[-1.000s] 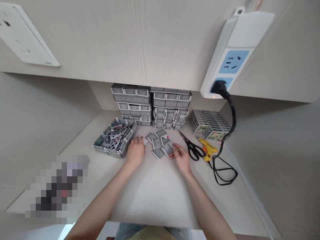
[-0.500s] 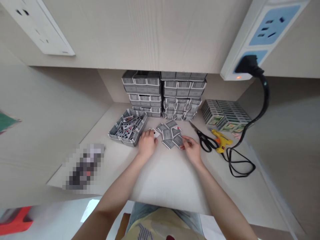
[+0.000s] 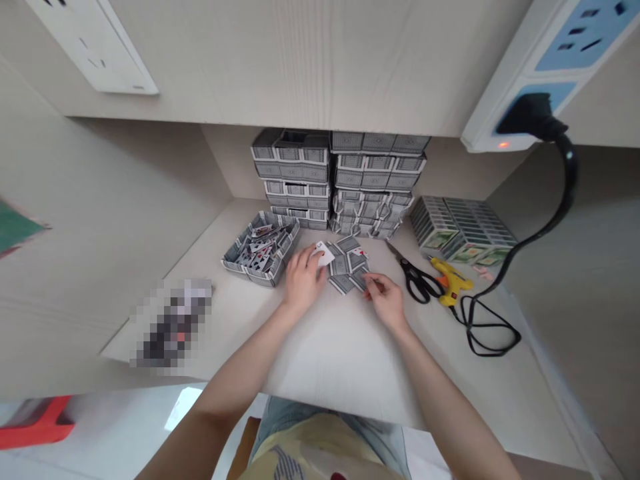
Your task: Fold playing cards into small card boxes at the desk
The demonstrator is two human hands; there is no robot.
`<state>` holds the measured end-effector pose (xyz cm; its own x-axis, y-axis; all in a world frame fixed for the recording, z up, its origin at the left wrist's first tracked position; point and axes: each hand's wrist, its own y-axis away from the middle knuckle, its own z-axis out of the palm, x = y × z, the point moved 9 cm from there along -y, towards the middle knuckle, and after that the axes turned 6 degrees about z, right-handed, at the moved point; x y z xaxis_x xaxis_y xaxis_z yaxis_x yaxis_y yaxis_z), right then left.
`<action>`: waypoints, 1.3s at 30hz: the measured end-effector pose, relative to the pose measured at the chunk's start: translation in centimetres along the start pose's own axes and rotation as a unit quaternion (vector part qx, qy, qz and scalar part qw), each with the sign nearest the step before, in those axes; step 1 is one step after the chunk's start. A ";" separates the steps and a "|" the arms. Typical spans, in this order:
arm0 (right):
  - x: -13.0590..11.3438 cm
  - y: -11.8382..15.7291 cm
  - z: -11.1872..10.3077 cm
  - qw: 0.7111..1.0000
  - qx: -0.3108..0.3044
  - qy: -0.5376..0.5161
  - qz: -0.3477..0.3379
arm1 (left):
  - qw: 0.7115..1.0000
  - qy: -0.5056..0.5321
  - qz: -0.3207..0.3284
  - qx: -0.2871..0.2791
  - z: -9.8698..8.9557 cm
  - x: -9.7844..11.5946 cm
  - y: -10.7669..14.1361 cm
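A white-faced playing card (image 3: 323, 254) is pinched in the fingers of my left hand (image 3: 304, 283), tilted up just left of a loose group of cards. These grey-backed playing cards (image 3: 340, 265) lie overlapping on the desk, with one red-marked face showing among them. My right hand (image 3: 385, 298) is at the group's right edge, its curled fingertips closed on the edge of a grey-backed card (image 3: 358, 277). Left of my left hand stands an open box made of folded cards (image 3: 240, 272), holding several loose playing cards (image 3: 260, 250).
Stacked card-built boxes (image 3: 295, 170) stand against the back wall. Packaged decks (image 3: 463, 230) sit at the back right. Black scissors (image 3: 417, 280) and a yellow glue gun (image 3: 454, 280) lie right of my right hand. The black cord (image 3: 545, 227) runs up to a power strip (image 3: 530, 87).
My left hand has lifted the white-faced card from the desk and tilted it up, moving slightly right. My right hand stays by the cards. The camera view has shifted a little.
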<state>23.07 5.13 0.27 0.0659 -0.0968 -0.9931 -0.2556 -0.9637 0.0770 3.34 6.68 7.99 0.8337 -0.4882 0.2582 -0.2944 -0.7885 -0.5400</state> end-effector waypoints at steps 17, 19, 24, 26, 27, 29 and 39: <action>0.5 0.1 1.3 0.997 -0.054 -0.047 0.039 | 0.996 0.053 0.036 -0.059 2.2 1.6 0.5; 0.6 0.0 1.0 0.997 -0.046 -0.053 0.041 | 0.998 -0.012 -0.039 -0.048 2.0 -1.0 0.6; 0.4 0.0 0.9 0.997 -0.044 -0.059 0.036 | 0.988 -0.084 -0.095 -0.090 2.3 -3.5 1.0; 0.4 0.0 1.0 0.996 -0.045 -0.060 0.038 | 0.985 -0.095 -0.098 -0.102 2.3 -3.5 1.0; 0.5 0.0 1.0 0.996 -0.046 -0.062 0.039 | 0.985 -0.100 -0.095 -0.105 2.2 -3.4 1.0; 0.5 -0.1 1.0 0.996 -0.048 -0.066 0.042 | 0.986 -0.104 -0.084 -0.102 2.1 -3.1 0.8; 0.3 0.1 1.0 0.995 -0.056 -0.071 0.048 | 0.985 -0.118 -0.084 -0.097 1.9 -3.3 0.7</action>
<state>22.12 5.22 -0.13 -0.0923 -0.1616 -0.9825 -0.1450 -0.9740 0.1739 1.22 8.44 5.25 0.9566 -0.2632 0.1250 -0.2087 -0.9182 -0.3366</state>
